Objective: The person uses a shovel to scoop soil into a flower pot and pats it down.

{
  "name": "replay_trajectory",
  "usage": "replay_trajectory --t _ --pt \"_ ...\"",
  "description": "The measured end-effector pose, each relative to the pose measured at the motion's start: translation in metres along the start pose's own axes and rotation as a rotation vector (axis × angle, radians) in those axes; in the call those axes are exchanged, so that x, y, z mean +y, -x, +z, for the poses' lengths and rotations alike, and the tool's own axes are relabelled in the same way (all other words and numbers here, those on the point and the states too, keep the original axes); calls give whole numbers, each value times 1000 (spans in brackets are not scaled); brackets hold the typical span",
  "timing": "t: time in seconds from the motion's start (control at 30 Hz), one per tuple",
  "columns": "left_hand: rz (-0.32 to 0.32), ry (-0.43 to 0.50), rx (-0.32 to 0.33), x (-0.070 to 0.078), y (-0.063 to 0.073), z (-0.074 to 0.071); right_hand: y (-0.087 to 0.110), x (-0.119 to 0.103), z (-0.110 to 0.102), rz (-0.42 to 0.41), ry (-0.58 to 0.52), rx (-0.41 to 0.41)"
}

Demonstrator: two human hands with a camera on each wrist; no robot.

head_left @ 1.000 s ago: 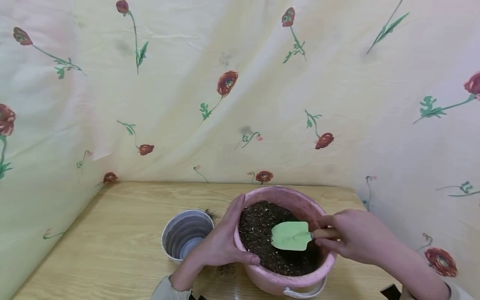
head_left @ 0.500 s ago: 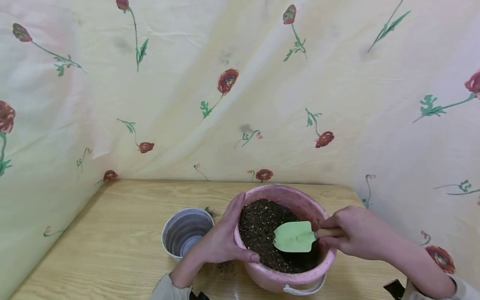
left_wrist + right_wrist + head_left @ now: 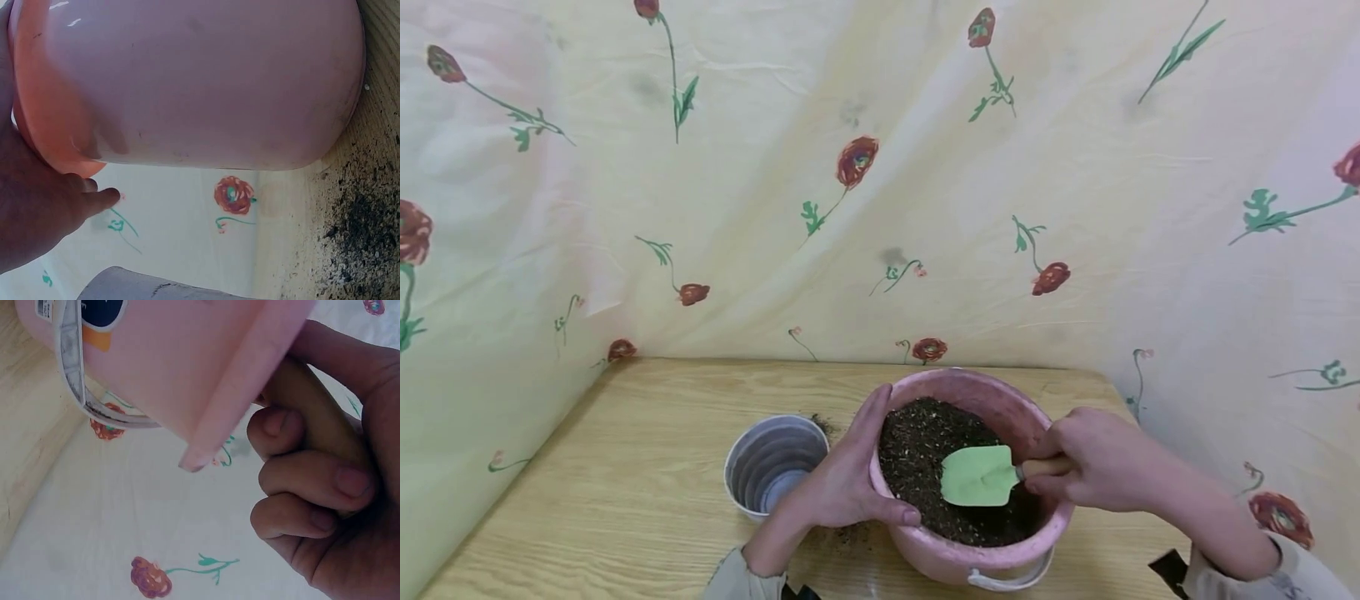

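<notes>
A pink bucket (image 3: 925,552) with a white handle stands on the table, partly filled with dark soil (image 3: 917,450). My left hand (image 3: 842,483) holds the bucket's left side, its thumb on the near rim and its fingers spread along the far part. In the left wrist view, this hand (image 3: 44,200) lies against the rim. My right hand (image 3: 1108,458) grips the wooden handle of a trowel (image 3: 977,477), whose light green blade lies over the soil inside the bucket. The right wrist view shows several fingers curled round that handle (image 3: 319,419); the blade is hidden there.
A grey-white pot (image 3: 767,467) with nothing visible in it stands left of the bucket, partly behind my left forearm. Spilled soil (image 3: 362,237) lies on the wooden table (image 3: 625,500) between them. Flowered cloth (image 3: 737,167) hangs behind and at both sides.
The trowel shifts slightly right, then back left over the soil, along with my right hand. My left hand, the bucket and the pot stay in place.
</notes>
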State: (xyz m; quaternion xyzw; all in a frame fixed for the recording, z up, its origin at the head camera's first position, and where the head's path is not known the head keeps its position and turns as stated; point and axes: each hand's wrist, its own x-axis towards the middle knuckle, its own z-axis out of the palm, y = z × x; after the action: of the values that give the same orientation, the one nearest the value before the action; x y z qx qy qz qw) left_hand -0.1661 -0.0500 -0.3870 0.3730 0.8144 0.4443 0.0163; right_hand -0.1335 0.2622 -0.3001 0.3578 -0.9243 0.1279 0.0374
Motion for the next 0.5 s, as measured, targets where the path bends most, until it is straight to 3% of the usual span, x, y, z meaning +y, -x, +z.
replay_trajectory --t 0.13,0.33,0.5 --pt "-4 16 10 -1 0 1 -7 0 8 -38 3 29" --pt "16 18 24 -2 0 3 -20 -2 23 -60 -16 -3" --pt "21 6 27 -2 0 4 -27 -2 35 -100 -4 37"
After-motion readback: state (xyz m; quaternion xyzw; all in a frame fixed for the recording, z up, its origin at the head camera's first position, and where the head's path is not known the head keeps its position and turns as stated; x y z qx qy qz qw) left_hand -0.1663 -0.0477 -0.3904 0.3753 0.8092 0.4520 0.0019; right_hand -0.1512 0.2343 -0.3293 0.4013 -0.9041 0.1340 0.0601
